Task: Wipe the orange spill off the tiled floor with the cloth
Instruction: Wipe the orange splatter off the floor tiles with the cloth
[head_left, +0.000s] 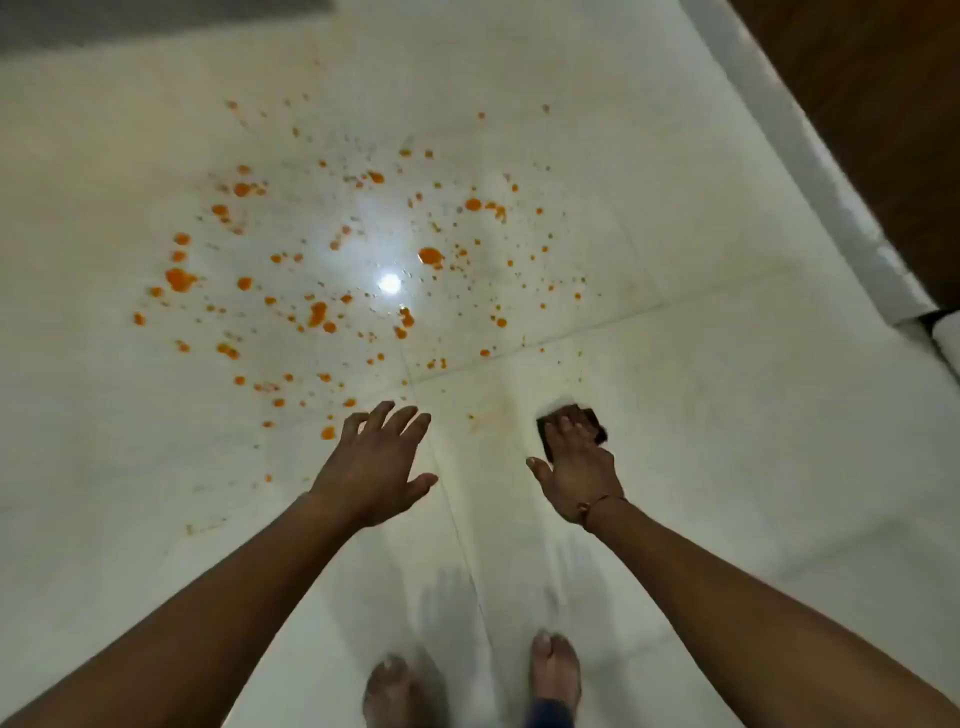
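Orange spill (332, 260) lies scattered as drops and blots over the pale tiled floor (727, 415), ahead of me and mostly to my left, spread around a bright reflected light spot (389, 283). Nearest drops sit just beyond my left fingertips, close to the crossing of two grout lines (410, 382).

My right hand (574, 467) lies flat, palm down, fingers pressing a small dark cloth (587, 418) against the floor. Cloth sits on the tile nearer to me than the cross grout line, to the right of the spill, apart from the main drops. A thin band (597, 506) circles that wrist.

My left hand (376, 462) is spread wide, fingers splayed, holding nothing; whether it touches the floor I cannot tell.

My bare feet (553, 675) stand at the lower edge. A dark wooden surface (883, 130) borders the floor at upper right.
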